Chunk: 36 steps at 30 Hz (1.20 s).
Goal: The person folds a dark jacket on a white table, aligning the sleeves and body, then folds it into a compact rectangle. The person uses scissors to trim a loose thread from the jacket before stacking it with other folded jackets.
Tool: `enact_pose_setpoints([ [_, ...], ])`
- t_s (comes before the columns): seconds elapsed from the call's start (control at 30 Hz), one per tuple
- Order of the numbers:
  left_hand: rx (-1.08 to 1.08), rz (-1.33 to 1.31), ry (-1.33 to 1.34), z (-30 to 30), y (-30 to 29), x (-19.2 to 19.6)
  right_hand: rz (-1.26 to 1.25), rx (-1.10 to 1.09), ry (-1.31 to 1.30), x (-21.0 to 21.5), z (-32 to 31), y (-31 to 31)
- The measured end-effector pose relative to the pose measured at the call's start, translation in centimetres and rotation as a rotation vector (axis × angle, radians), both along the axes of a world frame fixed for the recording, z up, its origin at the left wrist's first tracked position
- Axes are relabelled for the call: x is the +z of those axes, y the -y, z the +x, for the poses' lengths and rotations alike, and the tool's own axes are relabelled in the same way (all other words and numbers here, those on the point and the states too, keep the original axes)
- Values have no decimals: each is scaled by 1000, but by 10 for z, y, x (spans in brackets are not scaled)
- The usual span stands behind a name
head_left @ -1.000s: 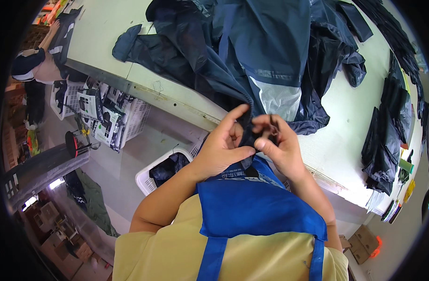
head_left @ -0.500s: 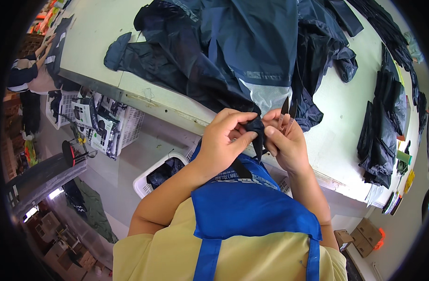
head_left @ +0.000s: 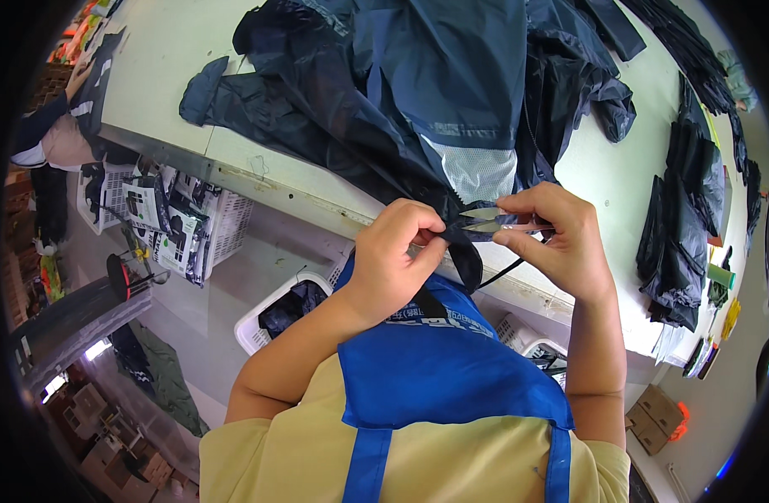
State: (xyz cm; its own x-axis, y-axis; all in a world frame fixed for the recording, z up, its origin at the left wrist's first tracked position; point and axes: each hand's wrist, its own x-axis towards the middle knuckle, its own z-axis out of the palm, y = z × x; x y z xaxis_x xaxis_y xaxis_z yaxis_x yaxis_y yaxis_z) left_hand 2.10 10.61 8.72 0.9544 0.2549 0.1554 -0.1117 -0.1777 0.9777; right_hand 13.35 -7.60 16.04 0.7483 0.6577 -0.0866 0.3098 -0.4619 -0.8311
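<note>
The left hand (head_left: 396, 251) is pinching the dark garment (head_left: 452, 84) between thumb and fingertips at the near edge of the bench (head_left: 162, 80). The right hand (head_left: 569, 239), fingers curled, is gripping the snips (head_left: 487, 226); their parted blades are pointing left toward the pinched part. The garment is lying across the bench, a loose end hanging by that edge.

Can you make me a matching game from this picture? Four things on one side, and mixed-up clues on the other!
Things:
1. Scissors
2. Apron
3. Left hand
4. Mesh panel

Clues:
A. White, on the big dark garment
B. Pinching dark cloth
C. Held in the right hand
D. Blue, worn over a yellow shirt

Right pairs: 1-C, 2-D, 3-B, 4-A
</note>
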Motion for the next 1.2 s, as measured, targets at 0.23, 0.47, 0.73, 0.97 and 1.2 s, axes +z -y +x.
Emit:
enact_pose_setpoints([
  [0.23, -14, 85, 56, -1, -1, 0, -81, 120, 197, 6, -3, -1],
  [0.47, -194, 32, 4, 0, 5, -9, 40, -223, -264, -33, 5, -1],
  [0.73, 42, -283, -136, 9, -99, -75, -246, -513, -205, -118, 15, 50],
  [0.97, 1002, 562, -789, 30, -346, -146, -262, -548, -230, -126, 23, 95],
  [1.2, 475, -786, -171, 15, -283, -55, 468, -581, -338, -67, 10, 20],
])
